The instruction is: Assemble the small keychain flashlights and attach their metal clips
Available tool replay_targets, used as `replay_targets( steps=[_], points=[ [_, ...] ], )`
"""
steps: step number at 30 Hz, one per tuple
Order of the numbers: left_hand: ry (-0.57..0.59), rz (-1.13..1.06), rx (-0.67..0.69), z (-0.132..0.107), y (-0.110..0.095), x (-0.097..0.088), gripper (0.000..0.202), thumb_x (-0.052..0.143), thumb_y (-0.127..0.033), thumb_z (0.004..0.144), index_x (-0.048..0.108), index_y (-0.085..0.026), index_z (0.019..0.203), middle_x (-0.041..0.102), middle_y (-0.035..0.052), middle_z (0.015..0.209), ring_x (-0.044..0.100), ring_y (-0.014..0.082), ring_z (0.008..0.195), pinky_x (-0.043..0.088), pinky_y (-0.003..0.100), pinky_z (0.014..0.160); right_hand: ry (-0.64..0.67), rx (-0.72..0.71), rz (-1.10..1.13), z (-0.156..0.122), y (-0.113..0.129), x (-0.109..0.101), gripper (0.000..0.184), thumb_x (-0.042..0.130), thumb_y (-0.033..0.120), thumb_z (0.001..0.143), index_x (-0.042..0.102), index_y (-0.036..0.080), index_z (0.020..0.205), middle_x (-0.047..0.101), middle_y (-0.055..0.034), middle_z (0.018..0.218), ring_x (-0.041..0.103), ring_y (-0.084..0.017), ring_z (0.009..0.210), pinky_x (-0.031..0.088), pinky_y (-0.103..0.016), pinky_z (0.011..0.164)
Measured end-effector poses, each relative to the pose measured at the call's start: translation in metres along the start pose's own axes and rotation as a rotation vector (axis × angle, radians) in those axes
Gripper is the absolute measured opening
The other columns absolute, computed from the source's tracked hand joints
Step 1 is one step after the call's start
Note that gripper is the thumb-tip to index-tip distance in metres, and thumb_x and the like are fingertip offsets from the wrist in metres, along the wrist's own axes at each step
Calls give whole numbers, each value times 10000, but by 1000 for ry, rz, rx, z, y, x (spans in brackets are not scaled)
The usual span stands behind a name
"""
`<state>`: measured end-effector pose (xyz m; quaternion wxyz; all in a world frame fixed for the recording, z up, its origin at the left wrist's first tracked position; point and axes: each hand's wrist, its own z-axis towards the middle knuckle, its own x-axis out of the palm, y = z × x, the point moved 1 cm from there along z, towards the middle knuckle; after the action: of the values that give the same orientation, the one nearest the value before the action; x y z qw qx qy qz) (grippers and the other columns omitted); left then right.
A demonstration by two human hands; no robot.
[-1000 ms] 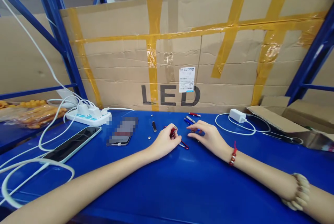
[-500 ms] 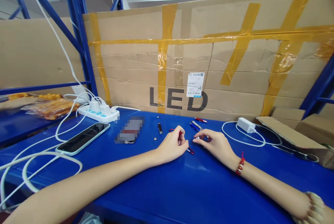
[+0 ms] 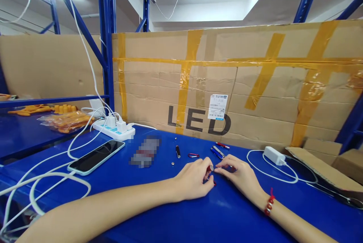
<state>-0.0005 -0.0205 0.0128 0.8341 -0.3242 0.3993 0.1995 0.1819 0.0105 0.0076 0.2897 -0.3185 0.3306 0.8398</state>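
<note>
My left hand (image 3: 194, 179) is closed around a small red metal tube (image 3: 210, 168), whose silvery end points to the right. Close by, my right hand (image 3: 241, 175) pinches with thumb and forefinger at that end; a small silver piece between the fingertips is mostly covered. Part of a red item (image 3: 214, 183) shows below my left hand. Behind the hands lie a red carabiner (image 3: 193, 155), a short black tube (image 3: 177, 151), blue and silver pen-like tubes (image 3: 217, 153) and a red one (image 3: 222, 145). Two tiny round silver pieces, one a button-like disc (image 3: 172, 164), rest to the left.
On the blue table (image 3: 198, 220), a phone (image 3: 98, 157) and a white power strip (image 3: 115, 129) with looping cables are at left. A white charger (image 3: 274, 156) with its cable and an opened carton (image 3: 320, 167) are at right. A large cardboard box (image 3: 153, 84) stands behind.
My two hands have come closer together, the right fingertips now meeting the end of the red tube. The camera view has tilted upward, and the carabiner shows more fully.
</note>
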Motion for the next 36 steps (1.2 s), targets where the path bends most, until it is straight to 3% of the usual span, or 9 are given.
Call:
replay_targets(
  steps=[9,14,20,28,36],
  points=[
    [26,-49,-97,0,-3,-3,96,424,-295,823,377,-221,860,514,-38,686,486,123,543,340,223,511,-56,22,83,-1,-2,-1,314,549,499,757,679,213,745,670,-49,773,608,-172,608,471,-272,526],
    [48,-68,-108,1,-5,-6,141,317,-346,894,385,-223,896,524,-25,702,540,156,621,365,250,575,-165,68,154,0,3,-4,325,565,499,736,690,199,726,693,-56,761,620,-181,613,472,-272,514],
    [66,-79,-97,1,-5,-8,177,221,-319,926,371,-228,908,546,-1,809,565,169,712,390,268,642,-173,183,289,-3,6,-2,304,550,461,763,670,188,821,685,-56,840,606,-160,578,478,-261,483],
    [85,-52,-46,4,-4,-4,185,254,-302,931,412,-208,909,574,37,898,568,178,786,418,272,666,-206,-6,331,-9,24,-3,238,543,401,791,652,191,761,647,-67,821,604,-169,692,490,-237,512],
    [81,-33,-5,6,3,0,186,278,-263,931,450,-206,970,592,46,970,563,178,867,431,287,740,-132,-29,356,-9,23,-5,217,563,382,776,657,197,713,655,-64,786,606,-182,728,480,-243,517]
  ],
)
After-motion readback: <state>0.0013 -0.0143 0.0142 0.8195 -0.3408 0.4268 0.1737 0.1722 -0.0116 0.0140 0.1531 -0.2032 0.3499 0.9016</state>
